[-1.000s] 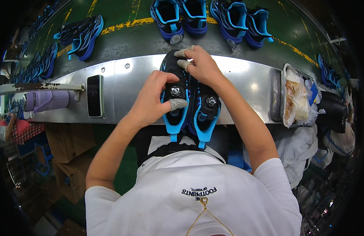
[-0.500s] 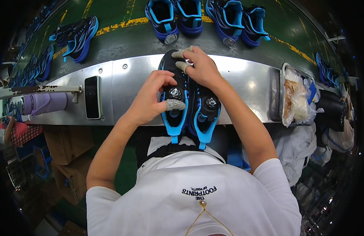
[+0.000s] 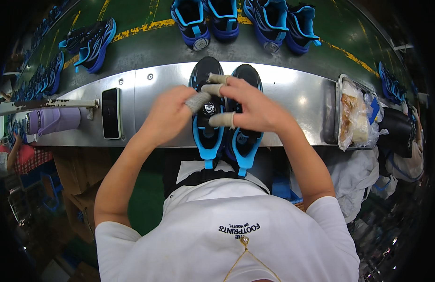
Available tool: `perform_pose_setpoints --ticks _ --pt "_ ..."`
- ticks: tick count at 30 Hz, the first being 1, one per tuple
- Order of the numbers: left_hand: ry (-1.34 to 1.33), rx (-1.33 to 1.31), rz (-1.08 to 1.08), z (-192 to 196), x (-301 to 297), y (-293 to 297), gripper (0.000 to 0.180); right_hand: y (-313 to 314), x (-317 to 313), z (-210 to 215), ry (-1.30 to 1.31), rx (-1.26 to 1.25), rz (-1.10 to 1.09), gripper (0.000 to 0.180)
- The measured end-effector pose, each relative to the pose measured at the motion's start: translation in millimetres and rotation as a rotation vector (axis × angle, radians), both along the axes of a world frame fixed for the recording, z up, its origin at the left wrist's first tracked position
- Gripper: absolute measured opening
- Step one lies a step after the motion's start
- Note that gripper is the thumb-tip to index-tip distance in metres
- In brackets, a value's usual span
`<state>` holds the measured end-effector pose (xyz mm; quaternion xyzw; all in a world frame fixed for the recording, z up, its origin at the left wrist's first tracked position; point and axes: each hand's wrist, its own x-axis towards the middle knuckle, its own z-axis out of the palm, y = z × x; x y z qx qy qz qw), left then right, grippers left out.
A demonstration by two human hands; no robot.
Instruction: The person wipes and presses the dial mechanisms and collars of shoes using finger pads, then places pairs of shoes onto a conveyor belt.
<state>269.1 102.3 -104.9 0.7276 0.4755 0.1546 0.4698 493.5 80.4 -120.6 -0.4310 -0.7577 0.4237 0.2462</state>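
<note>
A pair of black sneakers with bright-blue collars, left shoe (image 3: 202,126) and right shoe (image 3: 243,137), lies side by side on a silver metal ledge (image 3: 292,105), heels jutting over its near edge toward the wearer, apparently so both openings face the worker. The right hand (image 3: 257,109) spreads loose fingers across the left shoe's tongue, beige cloth covers (image 3: 222,120) likely guarding the skin. The blurred left hand (image 3: 168,117) has its grey-wrapped thumb extended alongside; whether it grips cannot be told. A black-screened phone (image 3: 111,113) sits aside, seemingly out of reach's way.
</note>
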Motion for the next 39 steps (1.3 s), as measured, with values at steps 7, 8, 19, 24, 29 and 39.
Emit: perform_pose_setpoints --ticks 7,8,19,24,29,39 --pt "0.487 0.061 -0.261 12.1 32.6 11.8 0.024 -14.1 -17.7 -6.7 -0.135 0.134 -0.081 0.064" --pt "0.475 0.176 -0.285 10.2 34.0 9.2 0.023 -12.7 -17.3 -6.7 -0.199 0.089 -0.057 0.062" --pt "-0.024 0.238 -0.039 -6.9 3.5 -22.1 0.025 0.2 10.5 -12.0 0.16 -0.118 -0.048 0.047" --pt "-0.099 0.106 0.18 -7.1 -0.3 -57.4 0.012 -5.4 -1.5 -4.6 0.161 -0.061 -0.087 0.032" --pt "-0.137 -0.047 0.18 4.7 7.2 -79.7 0.006 -23.2 -14.1 3.4 -0.113 0.164 -0.199 0.033" --pt "-0.102 0.209 -0.151 -2.5 34.3 -100.4 0.031 -12.5 -8.6 9.0 -0.102 0.076 -0.084 0.027"
